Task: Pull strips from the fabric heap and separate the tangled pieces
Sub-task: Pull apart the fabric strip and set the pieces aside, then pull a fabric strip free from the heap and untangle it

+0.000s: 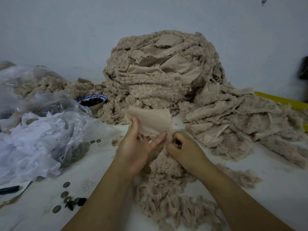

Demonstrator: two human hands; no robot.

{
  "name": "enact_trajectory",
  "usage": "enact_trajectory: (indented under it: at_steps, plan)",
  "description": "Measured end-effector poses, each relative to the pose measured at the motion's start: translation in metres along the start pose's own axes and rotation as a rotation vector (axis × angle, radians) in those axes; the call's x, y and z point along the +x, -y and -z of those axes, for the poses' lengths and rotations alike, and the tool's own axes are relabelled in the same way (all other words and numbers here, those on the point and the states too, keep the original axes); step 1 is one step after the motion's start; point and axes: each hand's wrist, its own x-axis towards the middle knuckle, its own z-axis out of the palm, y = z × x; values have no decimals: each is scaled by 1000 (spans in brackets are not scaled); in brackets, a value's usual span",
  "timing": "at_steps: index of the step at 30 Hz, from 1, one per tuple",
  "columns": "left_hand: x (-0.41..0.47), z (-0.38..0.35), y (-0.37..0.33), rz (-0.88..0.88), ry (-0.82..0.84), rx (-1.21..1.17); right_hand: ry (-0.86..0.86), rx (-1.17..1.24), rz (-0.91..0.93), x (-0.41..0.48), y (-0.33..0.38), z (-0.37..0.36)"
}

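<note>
1. Piled high at the back of the white desk, against the pale wall: fabric heap, beige and fuzzy, with smooth backing showing near the top and strips spilling down to the right.
2. Just in front of the heap's foot, lifted off the desk: one strip, smooth side facing the camera.
3. Left hand gripping that strip, thumb laid up along its left edge, index finger stretched out beneath its lower edge, other fingers bent in behind.
4. Right hand just beside it, fingers curled tightly and dug into the fuzzy tangle at the strip's lower right corner.
5. Running from both hands toward the camera between the forearms: that same tangle, lying on the desk in a loose trail.
6. To the left: crumpled clear plastic bags, more beige fabric behind and inside them.
7. Between the bags and the heap: blue-and-white bowl holding small dark pieces.
8. Scattered on the desk at lower left: round metal rings, a few dark bits beside them.
9. At the far right edge behind the spilled strips: a yellow object, mostly hidden.
</note>
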Motion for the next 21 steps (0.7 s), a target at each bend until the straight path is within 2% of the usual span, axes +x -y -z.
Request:
enact_trajectory:
  at_steps: [2, 5, 7, 10, 12, 15, 16, 18, 20, 21]
  plan:
    - [4, 3, -3, -64, -68, 39, -5, 34, -34, 0, 3, 2]
    - [6, 2, 0, -81, -213, 206, -10, 428, -159, -2, 7, 6]
    - [3, -2, 6, -23, -179, 331, -2, 754, -219, -1, 9, 10]
    - [-4, -9, 15, 59, -23, 592, 11, 905, -209, -2, 13, 13]
    - [-8, -7, 20, 36, 55, 742, 43, 886, -174, -4, 14, 14]
    - [-9, -8, 19, -29, -16, 633, 84, 707, -134, -7, 13, 10]
    - [-8, -9, 17, -50, -65, 570, 40, 558, -114, -6, 12, 8]
    - [-5, -9, 13, -73, -129, 446, -153, 259, -61, -4, 11, 7]
    - [-3, -9, 9, -64, -163, 326, -275, 178, 38, -6, 12, 7]
    - [-3, -8, 7, -61, -167, 280, -259, 186, 104, -8, 13, 6]
